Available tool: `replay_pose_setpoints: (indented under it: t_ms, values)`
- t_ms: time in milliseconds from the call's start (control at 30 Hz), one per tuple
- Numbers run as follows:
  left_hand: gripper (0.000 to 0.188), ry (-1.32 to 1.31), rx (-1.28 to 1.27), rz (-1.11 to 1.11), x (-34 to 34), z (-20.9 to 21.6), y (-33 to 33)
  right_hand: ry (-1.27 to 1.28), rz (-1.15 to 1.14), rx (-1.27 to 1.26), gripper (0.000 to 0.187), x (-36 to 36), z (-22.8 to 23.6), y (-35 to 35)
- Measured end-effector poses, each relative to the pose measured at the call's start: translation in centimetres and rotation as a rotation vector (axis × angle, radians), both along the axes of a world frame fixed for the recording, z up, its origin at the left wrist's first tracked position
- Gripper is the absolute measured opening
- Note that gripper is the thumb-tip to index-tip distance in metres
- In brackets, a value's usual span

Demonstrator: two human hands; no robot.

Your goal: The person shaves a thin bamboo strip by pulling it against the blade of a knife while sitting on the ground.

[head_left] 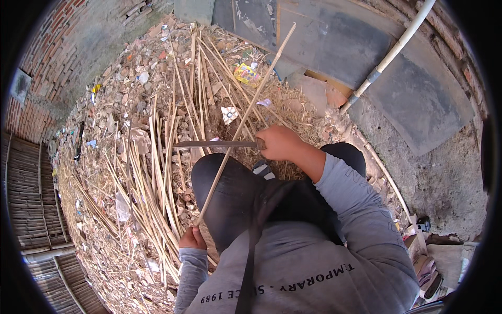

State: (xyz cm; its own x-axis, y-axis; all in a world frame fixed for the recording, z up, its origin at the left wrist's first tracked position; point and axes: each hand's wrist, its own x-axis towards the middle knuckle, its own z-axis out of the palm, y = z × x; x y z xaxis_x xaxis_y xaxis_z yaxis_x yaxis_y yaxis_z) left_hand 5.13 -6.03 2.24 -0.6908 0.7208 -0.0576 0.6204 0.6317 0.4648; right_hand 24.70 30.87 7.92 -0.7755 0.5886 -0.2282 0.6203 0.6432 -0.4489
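Bamboo strip slanting across the knee, lower end pinched in left hand — steadied for cutting; right hand gripping knife crosswise against it. Beyond the strip — split bamboo pile on littered ground.

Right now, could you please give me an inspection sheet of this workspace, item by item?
Surface: bare ground strewn with dry shavings and chaff.
Job's things: a long bamboo strip slants across the lap; a dark knife blade lies flat across it.
Clutter: a heap of split bamboo strips, paper scraps, a yellow wrapper.
Grips: the right hand is closed on the knife handle; the left hand is closed on the strip's lower end.
Cables: nothing seen; a white pipe runs along the grey wall.
Surroundings: a brick wall on the left, sandals at lower right.
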Motion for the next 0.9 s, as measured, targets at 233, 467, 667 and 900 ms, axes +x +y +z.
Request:
replay_pose_setpoints:
  t_ms: [233,467,667,900]
  values:
    - [0.040,0.096,-0.117,-0.051,0.0,0.7,-0.5,0.009,0.036,0.014,0.017,-0.2,-0.2,0.1]
    - [0.035,0.095,-0.151,-0.046,0.3,1.5,-0.5,0.063,0.058,0.172,0.016,-0.5,0.0,-2.8]
    - [0.038,0.158,-0.121,-0.040,-0.1,1.0,-0.1,-0.018,-0.196,0.067,0.021,0.7,0.9,2.5]
    - [0.039,0.178,-0.152,-0.073,-0.8,1.1,-0.4,-0.015,-0.054,0.044,0.020,0.3,0.1,-0.1]
